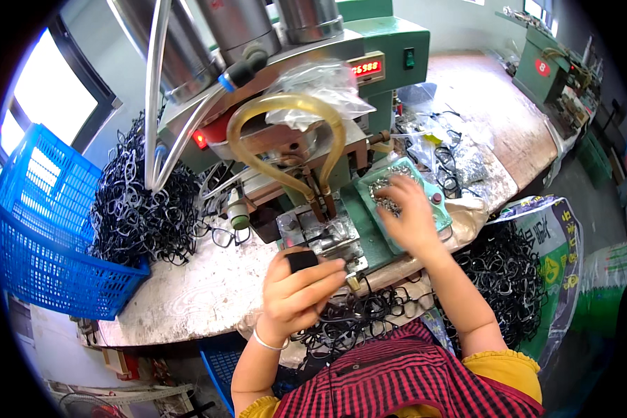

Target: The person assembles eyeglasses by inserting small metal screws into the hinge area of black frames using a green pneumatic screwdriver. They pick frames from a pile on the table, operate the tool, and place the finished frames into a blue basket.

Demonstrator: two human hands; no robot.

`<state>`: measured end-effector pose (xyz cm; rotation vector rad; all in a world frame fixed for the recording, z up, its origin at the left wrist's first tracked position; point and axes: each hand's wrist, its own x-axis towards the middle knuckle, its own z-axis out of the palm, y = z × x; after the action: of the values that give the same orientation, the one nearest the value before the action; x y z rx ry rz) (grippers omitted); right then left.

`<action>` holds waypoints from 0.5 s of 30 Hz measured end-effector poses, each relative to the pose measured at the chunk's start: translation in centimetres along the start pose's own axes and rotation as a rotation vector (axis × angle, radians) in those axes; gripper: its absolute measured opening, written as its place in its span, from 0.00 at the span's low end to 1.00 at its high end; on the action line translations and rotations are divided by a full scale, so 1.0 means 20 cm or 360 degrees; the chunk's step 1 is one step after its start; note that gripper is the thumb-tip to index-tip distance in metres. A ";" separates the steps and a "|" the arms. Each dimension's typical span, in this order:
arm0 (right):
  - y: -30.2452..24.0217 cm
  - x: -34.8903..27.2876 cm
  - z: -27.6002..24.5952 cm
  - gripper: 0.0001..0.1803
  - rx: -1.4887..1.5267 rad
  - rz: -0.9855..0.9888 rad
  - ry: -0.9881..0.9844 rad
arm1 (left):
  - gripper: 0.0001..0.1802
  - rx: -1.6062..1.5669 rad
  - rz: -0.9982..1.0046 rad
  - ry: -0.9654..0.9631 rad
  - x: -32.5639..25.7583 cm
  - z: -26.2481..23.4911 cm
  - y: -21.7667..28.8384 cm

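Observation:
My left hand [296, 292] is closed at the front of the metal fixture [345, 249] of a green press machine, its fingers curled. What they hold is hidden. A black band-like patch [302, 260] covers part of a finger, and a thin black piece [318, 238] lies on the fixture just beyond. Over the green tray [432, 188] of small metal parts [391, 198], my right hand [412, 217] reaches in with thumb and fingers apart. Two metal tips [322, 207] of the press stand above the fixture, with a yellowish tube [336, 132] looping over them.
Black eyeglass frames [146, 202] heap up beside a tilted blue basket [63, 230] at left. More frames [355, 317] lie in front of me, and others fill a sack [554, 272] at right. Plastic bags [460, 153] and another green machine [547, 63] are farther right.

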<state>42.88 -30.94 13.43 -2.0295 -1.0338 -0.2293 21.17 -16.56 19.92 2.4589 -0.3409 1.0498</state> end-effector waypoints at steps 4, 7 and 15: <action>0.25 -0.06 0.02 0.14 -0.0330 0.0204 0.0050 | 0.14 0.0005 0.0144 -0.0087 0.01 0.06 -0.05; 0.30 -0.08 0.07 0.09 -0.0306 0.0103 0.0167 | 0.15 -0.0001 0.0149 -0.0071 -0.01 0.07 -0.05; 0.29 0.00 0.09 0.04 -0.0037 0.0039 0.0365 | 0.18 -0.0038 -0.0021 0.0014 -0.11 0.13 -0.02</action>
<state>46.82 -31.49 8.88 -1.9817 -0.8663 -0.4519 21.57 -17.34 16.56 2.4314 -0.3320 1.0444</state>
